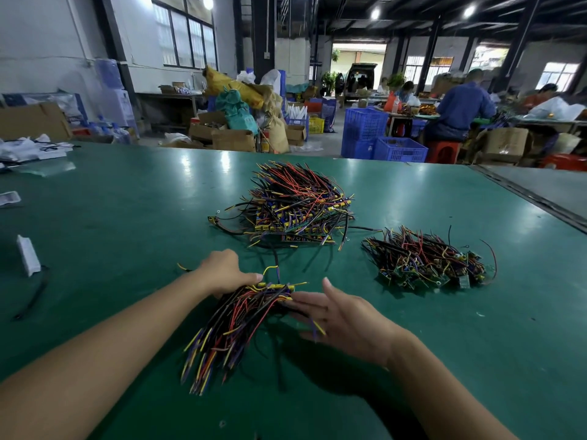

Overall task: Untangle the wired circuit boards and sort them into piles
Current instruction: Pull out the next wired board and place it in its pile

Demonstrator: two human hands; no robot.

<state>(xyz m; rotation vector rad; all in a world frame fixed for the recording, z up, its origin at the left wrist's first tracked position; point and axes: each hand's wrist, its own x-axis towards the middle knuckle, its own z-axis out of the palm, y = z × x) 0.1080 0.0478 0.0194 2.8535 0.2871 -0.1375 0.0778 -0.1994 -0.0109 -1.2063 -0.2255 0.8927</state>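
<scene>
A bundle of wired circuit boards (pixel 241 315) lies near me on the green table (pixel 127 217), its red, black, yellow and purple wires fanning toward me. My left hand (pixel 222 271) grips the board end of this bundle. My right hand (pixel 340 315) has straight, spread fingers touching the bundle's right side. A large pile of wired boards (pixel 295 204) sits in the table's middle. A smaller pile with green boards (pixel 428 262) lies to the right.
A white plastic piece (pixel 28 255) and a black cable (pixel 31 300) lie at the left. Plastic bags (pixel 28 150) sit at the far left edge. Beyond the table stand blue crates (pixel 400 149), cardboard boxes and seated people at other benches.
</scene>
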